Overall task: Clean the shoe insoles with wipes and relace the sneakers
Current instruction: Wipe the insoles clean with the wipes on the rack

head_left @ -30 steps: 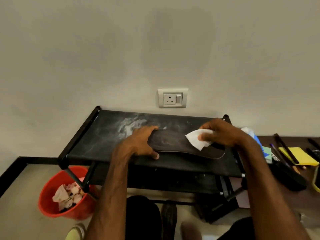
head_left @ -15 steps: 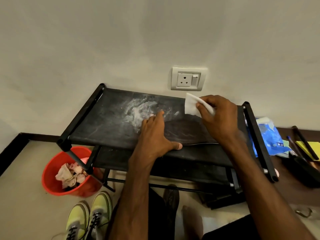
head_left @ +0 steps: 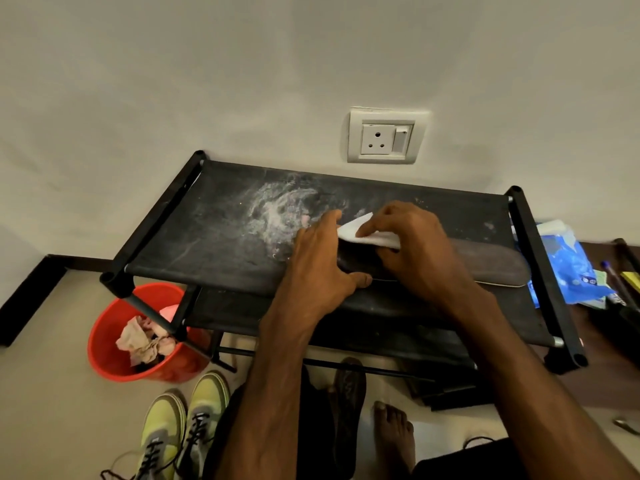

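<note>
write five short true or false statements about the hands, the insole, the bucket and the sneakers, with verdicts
1. The right hand pinches a white wipe against the dark grey insole on the black fabric-topped shoe rack. True.
2. The left hand lifts the insole off the rack. False: it lies flat on the insole, holding it down on the top shelf.
3. The red plastic bucket on the floor holds crumpled paper. True.
4. The yellow-green lace-up sneakers stand on the rack's top shelf. False: they stand on the floor beside the bucket.
5. The blue plastic packet lies left of the rack. False: it lies at its right end.
</note>
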`<action>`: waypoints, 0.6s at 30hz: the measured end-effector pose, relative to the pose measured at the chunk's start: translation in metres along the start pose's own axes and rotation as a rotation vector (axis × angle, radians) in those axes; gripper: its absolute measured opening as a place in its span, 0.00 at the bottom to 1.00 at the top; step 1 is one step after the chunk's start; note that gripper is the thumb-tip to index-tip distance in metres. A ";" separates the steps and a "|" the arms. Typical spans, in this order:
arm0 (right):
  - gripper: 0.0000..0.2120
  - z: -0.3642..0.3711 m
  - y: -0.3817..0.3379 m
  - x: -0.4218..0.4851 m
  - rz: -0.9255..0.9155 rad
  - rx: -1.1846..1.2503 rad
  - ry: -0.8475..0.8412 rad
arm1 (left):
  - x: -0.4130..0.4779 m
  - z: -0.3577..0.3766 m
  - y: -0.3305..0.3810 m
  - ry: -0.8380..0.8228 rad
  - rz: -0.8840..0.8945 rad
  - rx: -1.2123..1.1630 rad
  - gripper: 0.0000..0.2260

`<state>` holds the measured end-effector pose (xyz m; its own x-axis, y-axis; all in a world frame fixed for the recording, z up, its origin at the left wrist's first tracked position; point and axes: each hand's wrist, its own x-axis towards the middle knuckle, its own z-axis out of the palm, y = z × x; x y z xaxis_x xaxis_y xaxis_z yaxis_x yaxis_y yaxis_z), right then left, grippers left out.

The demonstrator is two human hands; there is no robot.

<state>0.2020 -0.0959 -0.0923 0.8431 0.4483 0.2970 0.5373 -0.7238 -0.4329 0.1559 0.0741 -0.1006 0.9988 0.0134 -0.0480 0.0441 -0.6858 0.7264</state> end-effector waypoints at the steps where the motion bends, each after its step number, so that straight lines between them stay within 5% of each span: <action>1: 0.15 -0.001 0.000 -0.002 -0.014 0.005 -0.024 | 0.000 0.000 0.000 -0.003 0.005 0.001 0.47; 3: 0.12 -0.004 0.001 -0.006 0.001 0.047 0.060 | 0.000 0.000 0.001 0.004 0.008 0.011 0.47; 7: 0.06 -0.019 0.008 -0.010 0.332 0.352 0.340 | 0.000 -0.001 0.009 0.026 0.022 0.055 0.47; 11: 0.05 -0.026 0.013 -0.012 0.528 0.760 0.360 | 0.001 0.004 0.013 0.049 0.035 0.041 0.43; 18: 0.06 -0.027 0.007 -0.017 0.504 0.884 0.314 | 0.004 0.010 0.023 0.188 0.140 -0.016 0.27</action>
<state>0.1910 -0.1232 -0.0773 0.9971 -0.0430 0.0629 0.0587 -0.0932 -0.9939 0.1606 0.0508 -0.0910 0.9819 0.0550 0.1811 -0.0963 -0.6787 0.7280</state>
